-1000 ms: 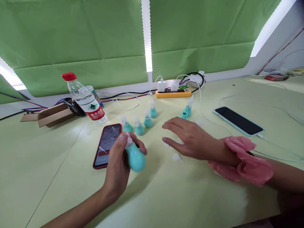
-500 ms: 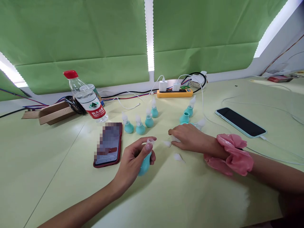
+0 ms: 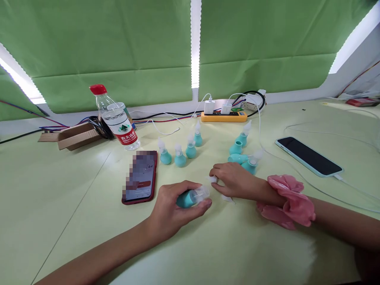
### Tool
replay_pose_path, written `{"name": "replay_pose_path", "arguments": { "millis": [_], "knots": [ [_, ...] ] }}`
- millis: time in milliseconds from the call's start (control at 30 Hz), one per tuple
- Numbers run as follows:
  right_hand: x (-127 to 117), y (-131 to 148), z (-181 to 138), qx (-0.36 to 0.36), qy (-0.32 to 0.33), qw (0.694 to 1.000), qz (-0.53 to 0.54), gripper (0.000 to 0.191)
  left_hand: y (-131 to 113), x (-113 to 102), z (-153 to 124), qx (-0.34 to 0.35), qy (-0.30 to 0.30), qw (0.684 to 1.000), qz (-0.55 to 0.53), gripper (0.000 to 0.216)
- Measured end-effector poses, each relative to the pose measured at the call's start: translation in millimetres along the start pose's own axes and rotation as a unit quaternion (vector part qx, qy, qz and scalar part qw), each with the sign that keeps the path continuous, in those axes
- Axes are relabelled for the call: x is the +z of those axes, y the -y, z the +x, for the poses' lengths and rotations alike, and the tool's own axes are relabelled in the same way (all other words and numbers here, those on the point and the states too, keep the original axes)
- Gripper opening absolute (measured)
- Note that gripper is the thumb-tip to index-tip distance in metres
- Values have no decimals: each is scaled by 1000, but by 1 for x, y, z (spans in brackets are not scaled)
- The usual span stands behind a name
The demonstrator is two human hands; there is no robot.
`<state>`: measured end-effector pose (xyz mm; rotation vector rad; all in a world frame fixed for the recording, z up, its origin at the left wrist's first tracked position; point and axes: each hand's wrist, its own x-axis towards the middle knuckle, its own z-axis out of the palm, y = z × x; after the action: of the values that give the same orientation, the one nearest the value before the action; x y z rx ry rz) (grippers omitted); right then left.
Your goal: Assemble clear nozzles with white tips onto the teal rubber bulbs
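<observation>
My left hand (image 3: 172, 208) grips a teal rubber bulb (image 3: 186, 198) lying sideways just above the table, its clear neck (image 3: 201, 194) pointing right. My right hand (image 3: 234, 180), a pink scrunchie (image 3: 286, 202) on its wrist, rests on the table with its fingertips pinched on a small white tip (image 3: 212, 179). A second white tip (image 3: 228, 198) lies loose under that hand. Several teal bulbs with white tips (image 3: 179, 157) stand in a row behind. More bulbs (image 3: 251, 164) sit to the right, one of them lying on its side (image 3: 237, 158).
A red phone (image 3: 141, 176) lies left of my left hand, a dark phone (image 3: 308, 155) on a charging cable at right. At the back stand a water bottle (image 3: 117, 118), a cardboard box (image 3: 74, 136) and an orange power strip (image 3: 224, 116) with cables.
My left hand has lowered the bulb and turned it sideways, neck to the right. My right hand went from spread flat to closed, fingertips now on the white tip.
</observation>
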<state>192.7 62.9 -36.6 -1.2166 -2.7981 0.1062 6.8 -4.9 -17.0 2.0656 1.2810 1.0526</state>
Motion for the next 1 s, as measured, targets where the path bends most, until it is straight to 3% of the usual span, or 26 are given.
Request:
{"name": "replay_pose_path", "arguments": {
  "millis": [133,233,333,633,833,1000],
  "knots": [
    [-22,3,-3,0,-54,972,227,13,4,1,2,16,-14,1000,19,27],
    [-37,9,-7,6,-47,903,428,17,6,1,2,38,-10,999,23,24],
    [-40,13,-10,11,-30,842,538,22,7,1,2,56,5,998,22,20],
    [-20,19,-6,71,-68,785,612,29,7,-3,2,111,13,989,100,20],
    [-28,16,-3,98,33,764,637,27,9,-9,5,224,11,942,250,22],
    [-32,11,-5,86,96,753,645,31,7,-15,9,265,39,919,288,20]
  ]
}}
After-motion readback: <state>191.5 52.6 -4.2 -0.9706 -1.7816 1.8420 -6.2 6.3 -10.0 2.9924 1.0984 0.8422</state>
